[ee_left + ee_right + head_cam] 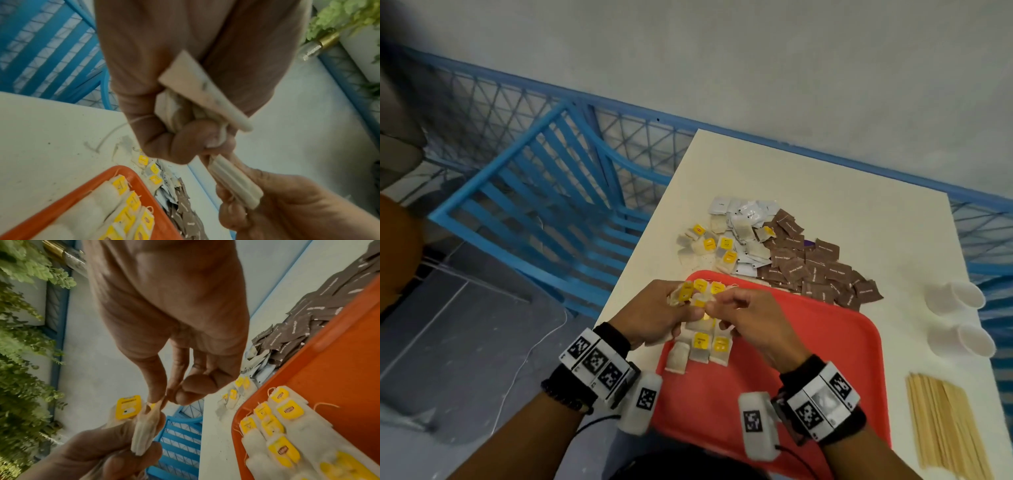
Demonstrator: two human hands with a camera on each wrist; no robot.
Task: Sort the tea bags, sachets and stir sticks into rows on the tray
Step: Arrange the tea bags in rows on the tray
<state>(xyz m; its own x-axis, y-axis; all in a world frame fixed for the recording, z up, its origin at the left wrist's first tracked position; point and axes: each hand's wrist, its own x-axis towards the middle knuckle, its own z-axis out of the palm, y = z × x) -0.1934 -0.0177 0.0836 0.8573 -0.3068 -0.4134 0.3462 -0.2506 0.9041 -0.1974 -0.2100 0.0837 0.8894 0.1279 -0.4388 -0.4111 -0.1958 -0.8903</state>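
Observation:
My left hand point(681, 310) grips a bunch of tea bags point(697, 291) with yellow tags above the far left corner of the red tray point(808, 342). My right hand point(714, 305) pinches one bag of that bunch between thumb and forefinger point(158, 395). The left wrist view shows the held tea bags point(193, 91) squeezed in the left fist. A row of tea bags point(702, 347) lies on the tray below both hands. Loose tea bags point(705, 246), white sachets point(746, 212) and brown sachets point(822, 270) are piled beyond the tray. Stir sticks point(945, 428) lie at the right.
Two white cups point(955, 298) lie on their sides on the white table point(859, 212), right of the tray. A blue chair point(544, 192) and blue mesh fence stand off the table's left edge. Most of the tray's surface is bare red.

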